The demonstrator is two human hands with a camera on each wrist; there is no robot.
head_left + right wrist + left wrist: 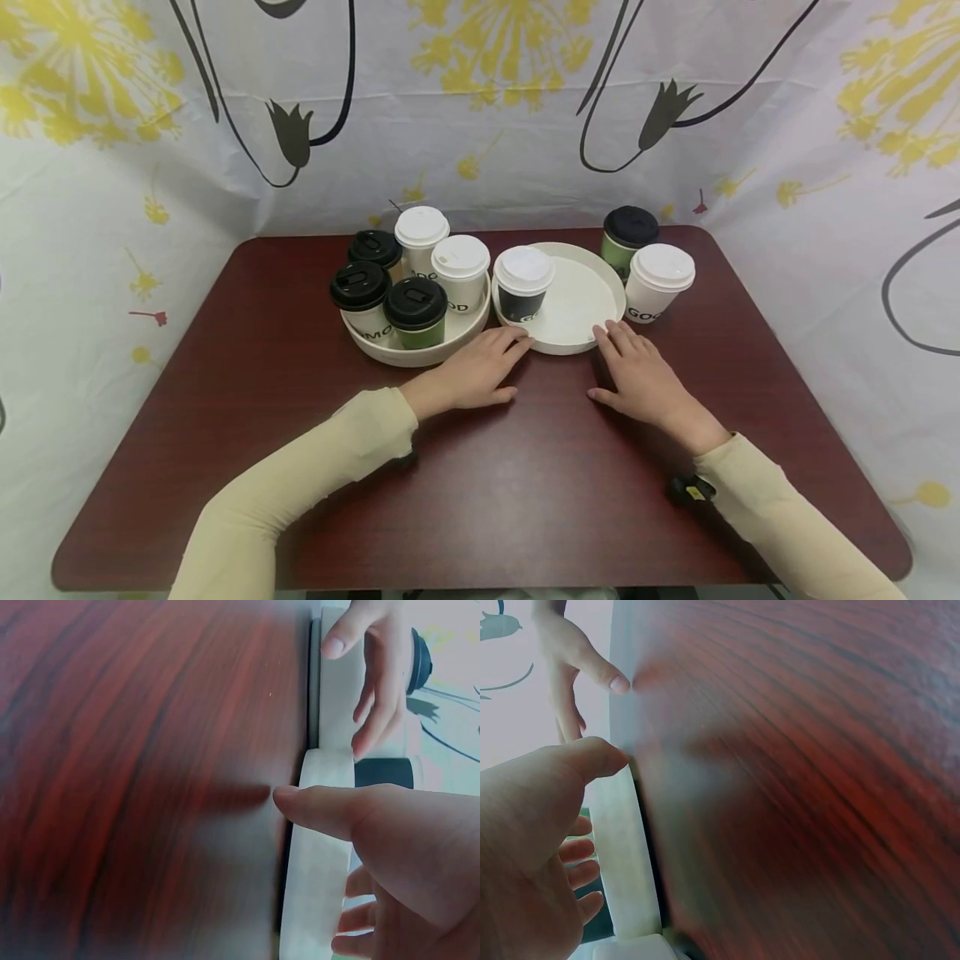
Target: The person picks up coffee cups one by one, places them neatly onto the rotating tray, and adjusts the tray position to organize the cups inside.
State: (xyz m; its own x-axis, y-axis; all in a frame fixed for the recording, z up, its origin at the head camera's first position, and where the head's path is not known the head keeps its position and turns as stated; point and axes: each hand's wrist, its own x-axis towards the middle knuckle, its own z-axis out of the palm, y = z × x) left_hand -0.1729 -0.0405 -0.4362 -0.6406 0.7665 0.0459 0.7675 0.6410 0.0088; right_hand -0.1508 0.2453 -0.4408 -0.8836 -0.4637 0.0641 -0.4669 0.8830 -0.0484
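My left hand (480, 371) lies with relaxed fingers at the front left rim of the right-hand round white tray (581, 304), fingertips by the edge. Opposite it, my right hand (641, 379) has its fingers spread, the tips right at that tray's front right rim. Both thumbs point inward, low over the table. On this tray's left side stands a paper cup with a white lid and black body (522, 287). The tray's side wall (315, 877) runs beside my right thumb (322, 808) in the right wrist view. Neither hand grips a cup.
A second round tray (405, 357) on the left holds several lidded cups, among them a green cup with a black lid (417, 312). Right of the nearer tray stand a white cup (656, 283) and another green cup (618, 252). The brown table (480, 500) meets patterned cloth behind.
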